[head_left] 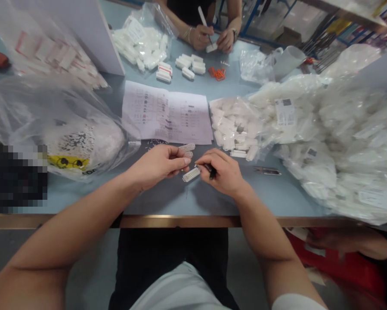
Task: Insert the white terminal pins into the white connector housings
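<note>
**Head view, looking down across a pale blue workbench [112, 200] with a brass-coloured front edge [180, 221].**

Centre foreground: the person's left hand [157, 165], fingers curled and thumb pressed toward them, pinches a ribbed white plastic connector housing [187, 147], which projects past the fingertips; a second small white piece [188, 154] lies directly below it, partly hidden. The right hand [222, 172] pinches a slim black tool [212, 171] between thumb and forefinger, its tip pointing toward the left hand. Just beside the right fingertips lies a white multi-pin connector [191, 174], between the two hands; whether it is held or rests on the bench cannot be told.

Around the hands: a printed white parts sheet [166, 113] lies just beyond them, and a narrow steel tool [267, 171] lies to the right.

Flanking bags: clear plastic bags of white parts are heaped on the right [335, 137], and a clear bag with a yellow label [57, 125] sits on the left.

Far side of the bench: a co-worker's hands [212, 39] work on a small white part, one gripping a white pen [203, 19]. In front of them are stacked white connectors [190, 64] and a tangle of orange clips [217, 73] — a pixelated dark patch [20, 178] at far left hides whatever lies there.
</note>
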Demonstrator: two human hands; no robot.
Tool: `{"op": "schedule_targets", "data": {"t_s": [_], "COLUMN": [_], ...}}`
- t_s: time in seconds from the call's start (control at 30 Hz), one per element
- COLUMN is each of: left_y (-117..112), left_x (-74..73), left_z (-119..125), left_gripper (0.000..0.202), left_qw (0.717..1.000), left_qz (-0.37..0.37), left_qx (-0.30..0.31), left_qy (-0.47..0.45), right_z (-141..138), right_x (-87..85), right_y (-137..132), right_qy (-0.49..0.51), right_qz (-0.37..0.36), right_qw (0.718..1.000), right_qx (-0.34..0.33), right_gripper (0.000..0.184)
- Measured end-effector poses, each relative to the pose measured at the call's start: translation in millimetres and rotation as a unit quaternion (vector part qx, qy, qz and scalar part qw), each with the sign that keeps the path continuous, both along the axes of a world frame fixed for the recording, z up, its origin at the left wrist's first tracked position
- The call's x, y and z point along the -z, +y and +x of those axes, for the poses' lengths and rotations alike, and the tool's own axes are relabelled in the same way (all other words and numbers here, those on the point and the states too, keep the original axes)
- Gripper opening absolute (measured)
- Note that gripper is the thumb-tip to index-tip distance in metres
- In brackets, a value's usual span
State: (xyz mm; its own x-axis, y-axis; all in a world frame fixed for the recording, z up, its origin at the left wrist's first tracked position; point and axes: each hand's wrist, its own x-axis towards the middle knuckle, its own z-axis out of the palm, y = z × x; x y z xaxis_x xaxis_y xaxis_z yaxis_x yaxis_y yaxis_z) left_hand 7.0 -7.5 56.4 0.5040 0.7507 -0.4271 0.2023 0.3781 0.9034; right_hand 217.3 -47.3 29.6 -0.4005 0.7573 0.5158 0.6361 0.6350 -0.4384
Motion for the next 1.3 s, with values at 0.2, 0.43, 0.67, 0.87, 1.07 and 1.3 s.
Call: {"op": "schedule_targets", "data": {"t_s": [0.2,0.43,0.67,0.87,1.07,1.3], "left_y": [5.8,7.3,6.7,6.0,5.9,5.8], "left_x": [3.2,0.1,0.5,-1.2,-2.3,-4.0], "left_z": [-4.5,-3.7,-4.0,-2.8,-2.0,-1.9], "left_gripper": [0.019,0.016,0.015,0.015,0.014,0.014], "left_qw": [0.999,0.999,0.999,0.999,0.999,0.998], "left_qz": [0.001,-0.005,-0.005,0.001,-0.008,-0.006], "left_qx": [-0.050,-0.043,-0.044,-0.048,-0.050,-0.053], "left_qy": [0.001,0.005,0.009,0.015,0.016,0.019], "right_z": [3.4,0.7,-1.2,-0.9,-0.4,0.8], "right_x": [7.7,11.8,8.9,9.3,10.1,7.6], "right_y": [1.3,0.5,-1.3,-1.7,-1.6,-2.0], "right_qy": [-0.164,-0.229,-0.281,-0.263,-0.270,-0.290], "right_qz": [-0.042,0.026,0.035,0.043,0.035,0.015], "right_qw": [0.983,0.970,0.955,0.960,0.958,0.950], "right_qx": [-0.068,-0.079,-0.089,-0.088,-0.091,-0.115], "right_gripper": [0.014,0.011,0.018,0.016,0.015,0.016]}}
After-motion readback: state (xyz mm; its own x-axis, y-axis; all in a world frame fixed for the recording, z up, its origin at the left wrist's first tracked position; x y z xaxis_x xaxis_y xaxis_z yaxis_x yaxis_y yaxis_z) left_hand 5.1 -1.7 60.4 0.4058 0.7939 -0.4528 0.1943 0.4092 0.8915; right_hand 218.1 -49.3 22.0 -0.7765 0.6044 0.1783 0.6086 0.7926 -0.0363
